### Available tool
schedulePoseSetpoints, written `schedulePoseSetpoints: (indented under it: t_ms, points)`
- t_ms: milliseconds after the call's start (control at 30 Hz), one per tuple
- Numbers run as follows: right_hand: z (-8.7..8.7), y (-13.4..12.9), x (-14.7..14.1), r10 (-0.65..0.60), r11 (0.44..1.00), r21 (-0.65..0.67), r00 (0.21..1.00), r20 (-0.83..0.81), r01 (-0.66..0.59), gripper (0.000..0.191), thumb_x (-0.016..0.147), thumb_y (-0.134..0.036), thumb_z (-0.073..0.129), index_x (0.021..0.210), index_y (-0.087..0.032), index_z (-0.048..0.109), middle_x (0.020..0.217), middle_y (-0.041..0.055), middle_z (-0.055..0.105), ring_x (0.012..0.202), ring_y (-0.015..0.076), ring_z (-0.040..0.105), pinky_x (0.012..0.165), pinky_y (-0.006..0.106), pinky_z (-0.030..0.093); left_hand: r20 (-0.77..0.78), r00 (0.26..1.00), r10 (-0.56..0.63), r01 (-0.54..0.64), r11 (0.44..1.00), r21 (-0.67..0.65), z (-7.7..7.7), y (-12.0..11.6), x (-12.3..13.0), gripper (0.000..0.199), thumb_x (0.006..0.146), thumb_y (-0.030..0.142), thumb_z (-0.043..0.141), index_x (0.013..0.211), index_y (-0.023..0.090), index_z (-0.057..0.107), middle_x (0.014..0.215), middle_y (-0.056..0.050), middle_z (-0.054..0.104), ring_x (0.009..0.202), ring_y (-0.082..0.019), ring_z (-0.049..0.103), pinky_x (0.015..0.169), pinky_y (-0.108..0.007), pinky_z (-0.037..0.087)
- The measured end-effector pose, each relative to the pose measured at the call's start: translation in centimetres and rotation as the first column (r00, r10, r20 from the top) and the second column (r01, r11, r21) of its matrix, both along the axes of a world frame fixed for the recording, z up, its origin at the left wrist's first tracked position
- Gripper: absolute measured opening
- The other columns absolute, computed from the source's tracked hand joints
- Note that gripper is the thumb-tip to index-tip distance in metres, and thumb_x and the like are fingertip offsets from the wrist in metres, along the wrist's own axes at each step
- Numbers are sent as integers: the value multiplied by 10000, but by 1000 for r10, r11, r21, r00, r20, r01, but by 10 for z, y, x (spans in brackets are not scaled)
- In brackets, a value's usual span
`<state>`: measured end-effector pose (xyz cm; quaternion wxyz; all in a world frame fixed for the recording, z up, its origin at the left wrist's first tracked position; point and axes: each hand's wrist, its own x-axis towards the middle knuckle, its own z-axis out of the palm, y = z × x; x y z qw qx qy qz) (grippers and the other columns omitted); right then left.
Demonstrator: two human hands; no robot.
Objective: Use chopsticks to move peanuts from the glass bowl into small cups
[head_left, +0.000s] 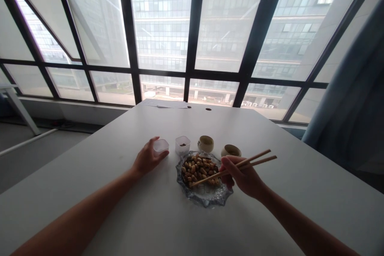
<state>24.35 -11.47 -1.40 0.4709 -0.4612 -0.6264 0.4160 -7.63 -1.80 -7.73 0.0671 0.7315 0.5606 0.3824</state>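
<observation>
Head view: the left hand [151, 156] is curved around a small translucent plastic container [161, 146], thumb and fingers at opposite sides. The right hand [241, 174] grips light wooden chopsticks [234, 170]; their tips lie over brown-shelled nuts [199, 168] in the scalloped clear glass bowl [207, 200] on the white table [144, 216].

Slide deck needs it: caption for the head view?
Left hand at a clear container; right hand holds chopsticks over nuts in a glass dish.
</observation>
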Motion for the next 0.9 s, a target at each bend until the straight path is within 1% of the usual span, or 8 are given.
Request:
schedulePoseSetpoints:
  t_ms: [133,267,333,400,500,667,800,900]
  points:
    - [-4,-2,-4,8,998,68,998,58,-11,545,787,-707,631,604,-194,630,471,19,621,347,125,527,329,228,385,-45,999,1,-4,998,-69,3,-2,1,675,828,548,619,1359,165,452,1254,-164,657,1083,-314,668,933,-456,533]
    - [0,2,2,-128,977,176,992,21,122,541,800,-704,621,623,-194,651,461,24,620,341,136,525,328,242,395,-64,998,14,-20,996,-86,5,-4,2,661,834,538,615,1371,189,451,1212,-143,682,1056,-304,678,902,-433,539]
    - [3,2,4,-147,972,185,989,-8,146,560,792,-723,613,614,-192,650,447,28,617,323,137,517,319,243,387,-64,998,17,-23,996,-87,5,-4,2,656,831,532,620,1370,194,456,1197,-139,689,1048,-302,680,893,-425,540]
    - [7,-1,4,-99,982,164,995,-2,98,570,791,-730,604,599,-194,643,437,27,612,310,137,511,314,243,380,-63,998,17,-22,996,-87,5,-4,2,655,831,528,620,1370,192,458,1191,-140,690,1037,-300,681,888,-426,540]
    - [9,-8,1,40,987,151,996,74,-51,554,826,-701,582,593,-201,632,453,24,616,329,136,520,327,241,383,-65,998,16,-22,996,-84,5,-4,2,649,833,531,617,1368,201,458,1190,-132,690,1020,-292,684,891,-425,537]
    - [7,-15,-4,174,924,282,941,291,-258,479,946,-520,523,604,-201,626,478,12,602,403,123,540,405,230,415,-86,996,11,-21,993,-117,8,-5,2,693,842,566,586,1389,165,443,1200,-155,679,1030,-305,680,890,-421,538]
    - [6,-14,-6,181,899,323,923,339,-295,433,962,-454,517,623,-203,617,480,3,592,399,114,514,401,225,404,-88,996,10,-18,995,-97,8,-5,2,679,839,568,589,1376,175,455,1211,-150,678,1033,-305,680,878,-414,541]
    - [8,-14,-5,115,899,366,936,333,-240,433,950,-471,531,617,-211,624,473,3,591,398,118,505,397,232,402,-74,997,9,-14,998,-68,5,-3,1,649,837,551,602,1361,192,466,1208,-141,683,1010,-297,686,867,-420,542]
